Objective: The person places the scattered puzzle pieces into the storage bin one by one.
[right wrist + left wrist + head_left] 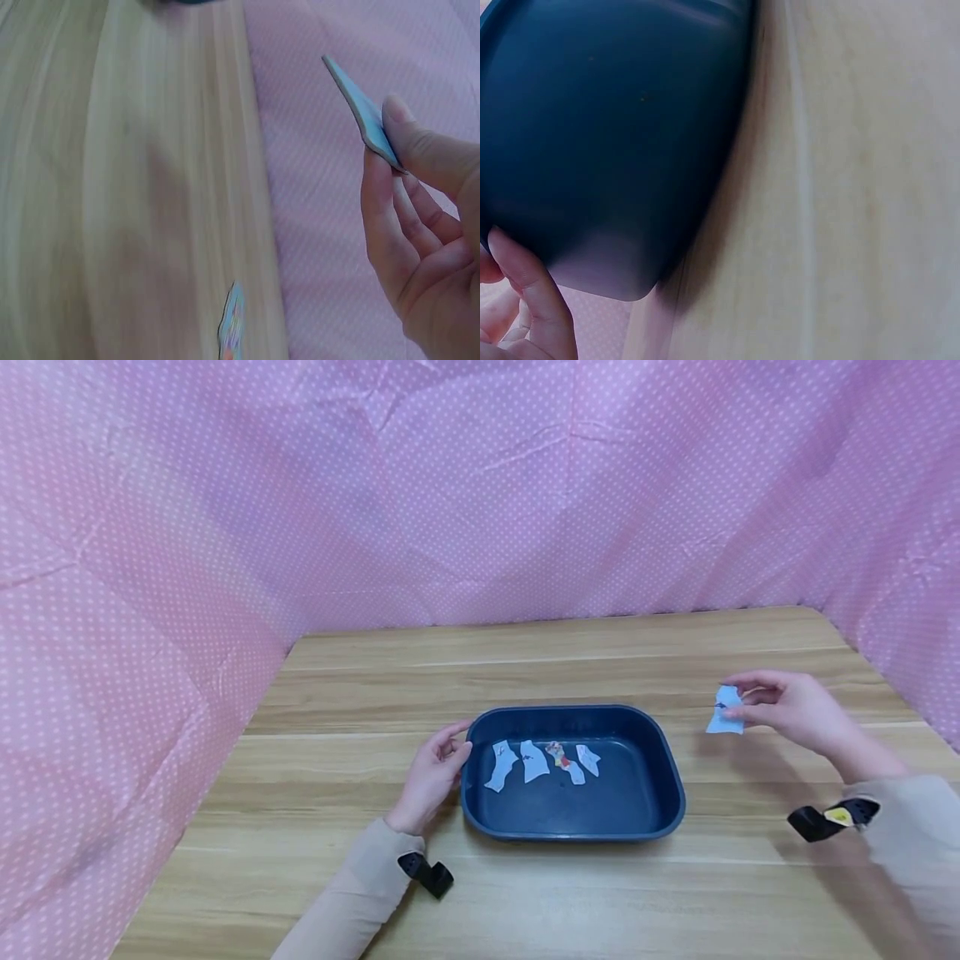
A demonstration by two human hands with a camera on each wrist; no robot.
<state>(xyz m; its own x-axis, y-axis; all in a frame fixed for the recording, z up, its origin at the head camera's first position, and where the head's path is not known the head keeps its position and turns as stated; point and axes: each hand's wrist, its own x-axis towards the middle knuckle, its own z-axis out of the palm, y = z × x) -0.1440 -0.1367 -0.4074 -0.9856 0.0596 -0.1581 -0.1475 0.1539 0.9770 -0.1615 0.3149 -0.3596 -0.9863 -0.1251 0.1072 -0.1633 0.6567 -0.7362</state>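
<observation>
Blue pc (722, 703) pinched in R grip (795, 706); L grip (431, 777) holds tray (630, 806).

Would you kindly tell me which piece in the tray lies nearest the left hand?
The leftmost piece, pale with a dark mark near its top; the other pieces in the tray lie farther right.

One tray (622, 797), six flat pieces (534, 763) — two hands (431, 777), one table (315, 810)

Pink cloth (450, 485) dotted with white hangs in creases behind and beside a wood-grained worktop (360, 693) streaked with paler bands.
</observation>
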